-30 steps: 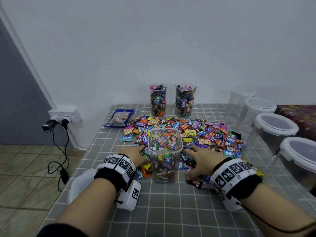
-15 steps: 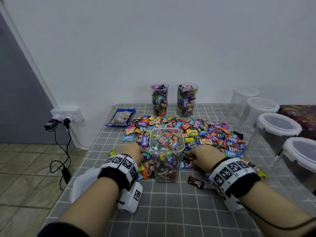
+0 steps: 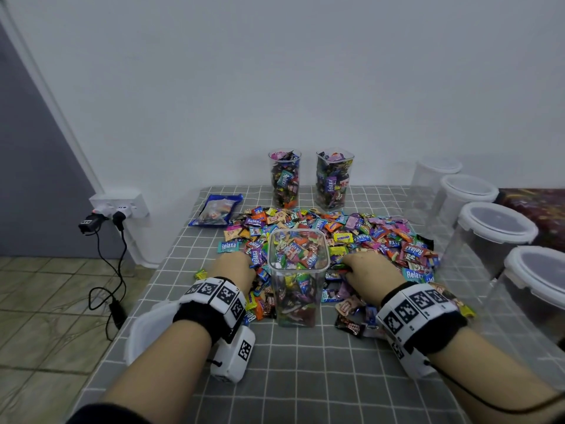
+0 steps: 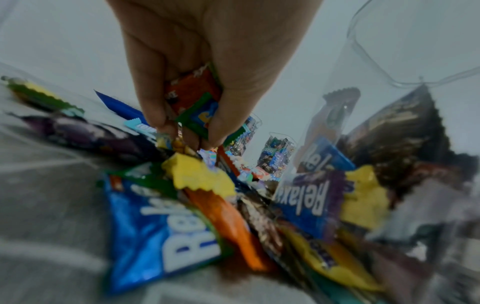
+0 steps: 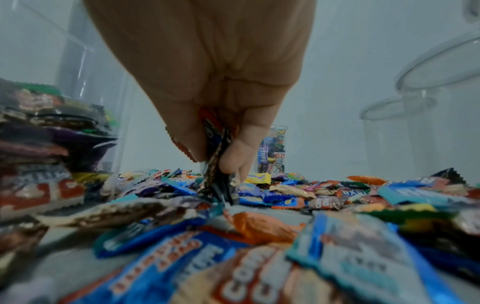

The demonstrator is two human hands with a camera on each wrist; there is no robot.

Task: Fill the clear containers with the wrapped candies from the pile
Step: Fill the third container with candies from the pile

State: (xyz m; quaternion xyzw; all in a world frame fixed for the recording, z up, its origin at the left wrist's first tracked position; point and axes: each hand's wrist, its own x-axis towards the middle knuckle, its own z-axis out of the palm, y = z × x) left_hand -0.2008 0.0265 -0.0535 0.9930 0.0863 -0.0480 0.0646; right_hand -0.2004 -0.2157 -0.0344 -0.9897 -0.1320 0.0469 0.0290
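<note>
Candies gripped: both hands loaded

Candies (image 3: 345, 231) sit piled on the table (image 3: 305, 371), behind and both sides of the open square container (image 3: 298, 278), approx. half full. One second ago your fingers lay flat, spread on the pile; now both have closed. L hand (image 4: 197, 86) clamps orange and green wrappers; R hand (image 5: 215, 115) clamps dark ones. Grab phase done. Next, in my judgement: lift and drop both loads over the rim.

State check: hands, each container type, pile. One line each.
Left hand: gripping candies.
Right hand: gripping candies.
Front container: open, partly filled.
Back containers: open, full.
Round tubs: lidded, no candies visible.
Pile: loose on table.
Blue bag: lying flat.
</note>
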